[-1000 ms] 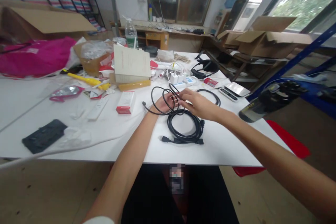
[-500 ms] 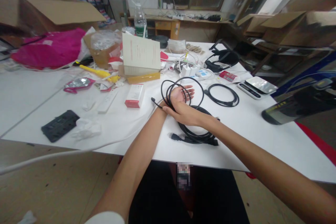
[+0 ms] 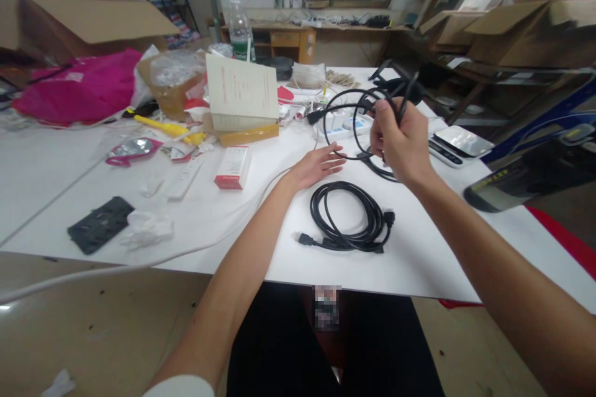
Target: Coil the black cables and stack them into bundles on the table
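My right hand (image 3: 401, 136) is closed around a loosely coiled black cable (image 3: 331, 136), held up above the table; a dark plug hangs out on the left side of its loops. My left hand (image 3: 319, 166) is open, fingers stretched to the right, just below those loops, and grips nothing. In front of both hands lies a second coiled black cable (image 3: 347, 242) with blocky connectors at its ends. Partly hidden behind my right hand, another black cable (image 3: 378, 169) rests on the table.
A digital scale (image 3: 459, 144) and a dark cylinder (image 3: 516, 183) stand to the right. Left of my hands are a red-and-white box (image 3: 233, 167), an upright booklet (image 3: 242, 90), a yellow tool (image 3: 167, 128) and a black tray (image 3: 101, 223). A white cord (image 3: 186, 254) crosses the table's front edge.
My right hand has lifted the looped cable off my left hand and wrist and carried it up and right. My left hand stays near its place, now free of the loops.
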A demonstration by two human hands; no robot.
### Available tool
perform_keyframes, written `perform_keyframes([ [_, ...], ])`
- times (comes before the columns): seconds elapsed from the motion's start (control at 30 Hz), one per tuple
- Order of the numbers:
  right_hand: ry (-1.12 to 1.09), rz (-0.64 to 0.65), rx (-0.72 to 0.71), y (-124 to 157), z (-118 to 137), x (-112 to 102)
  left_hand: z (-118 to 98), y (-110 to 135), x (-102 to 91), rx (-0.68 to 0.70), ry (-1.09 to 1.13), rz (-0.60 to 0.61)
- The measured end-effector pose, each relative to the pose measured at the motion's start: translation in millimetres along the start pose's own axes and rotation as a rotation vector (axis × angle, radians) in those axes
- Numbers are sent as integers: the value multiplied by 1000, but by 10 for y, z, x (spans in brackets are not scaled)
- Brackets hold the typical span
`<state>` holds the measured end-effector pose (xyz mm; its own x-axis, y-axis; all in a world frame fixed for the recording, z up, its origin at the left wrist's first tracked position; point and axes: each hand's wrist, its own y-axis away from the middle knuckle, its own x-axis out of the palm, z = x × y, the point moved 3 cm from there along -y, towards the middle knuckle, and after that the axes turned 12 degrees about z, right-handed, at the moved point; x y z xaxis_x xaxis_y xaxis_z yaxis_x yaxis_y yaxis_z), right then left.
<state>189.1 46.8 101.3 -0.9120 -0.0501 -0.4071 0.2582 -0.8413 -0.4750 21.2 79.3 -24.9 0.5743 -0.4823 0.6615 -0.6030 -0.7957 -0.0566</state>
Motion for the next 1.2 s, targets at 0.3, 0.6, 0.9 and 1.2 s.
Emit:
perform_keyframes([
  [0.3, 444, -29, 77, 347, -874, -172, -5, 13, 33, -53, 62, -51],
  [0.6, 826, 539, 45, 523, -1158, 77, 33, -40, 3, -70, 65, -147],
  [0.9, 824, 663, -128, 568, -1094, 73, 78, -34, 116, 13, 7, -197],
  [1.2, 742, 698, -146, 569, -1003, 60, 5, 40, 241, 40, -36, -81],
])
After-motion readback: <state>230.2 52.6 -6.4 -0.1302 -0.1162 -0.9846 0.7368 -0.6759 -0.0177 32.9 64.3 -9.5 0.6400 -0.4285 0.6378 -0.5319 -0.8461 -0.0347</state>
